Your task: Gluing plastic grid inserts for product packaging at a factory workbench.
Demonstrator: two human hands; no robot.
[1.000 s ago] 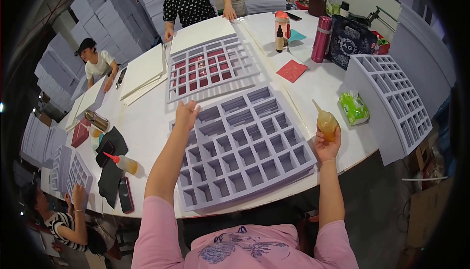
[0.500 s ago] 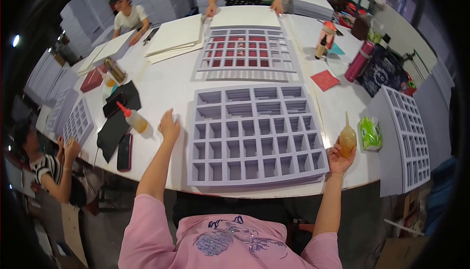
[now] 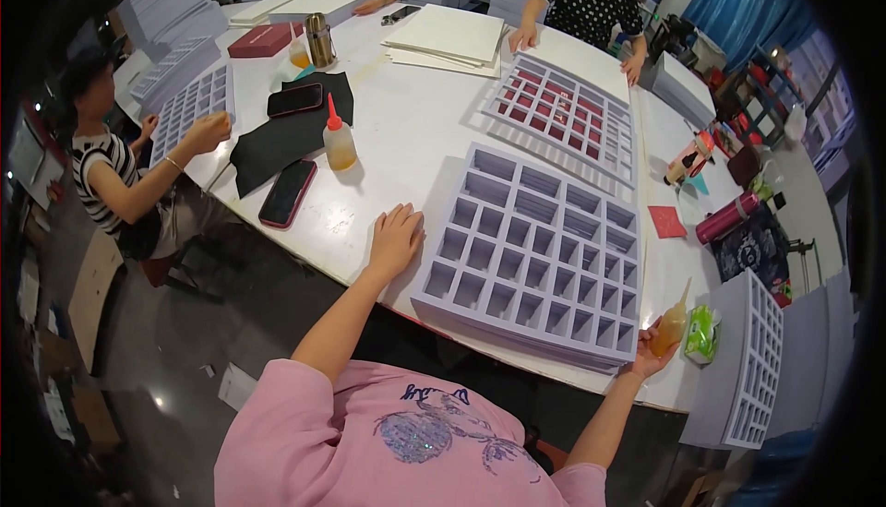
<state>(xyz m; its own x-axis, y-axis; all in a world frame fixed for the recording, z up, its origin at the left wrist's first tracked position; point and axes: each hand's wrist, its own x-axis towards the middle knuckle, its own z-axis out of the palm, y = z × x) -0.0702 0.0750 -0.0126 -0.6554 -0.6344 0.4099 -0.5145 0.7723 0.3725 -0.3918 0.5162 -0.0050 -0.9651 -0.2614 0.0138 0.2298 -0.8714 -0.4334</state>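
Head view: left hand flat beside grid tray, right hand grip around glue bottle.

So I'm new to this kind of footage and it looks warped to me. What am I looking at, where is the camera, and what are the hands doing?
There is no machine: a person wears a wide fisheye camera on the head, looking down, so straight edges bend. The pink sleeves at the bottom are that person's own arms. The left hand lies flat on the white table, beside a lilac grid tray. The right hand holds a small glue bottle at the tray's near right corner. Also on the table: another glue bottle, two phones, black cloth and a second tray with red inside. Other people work around the table.
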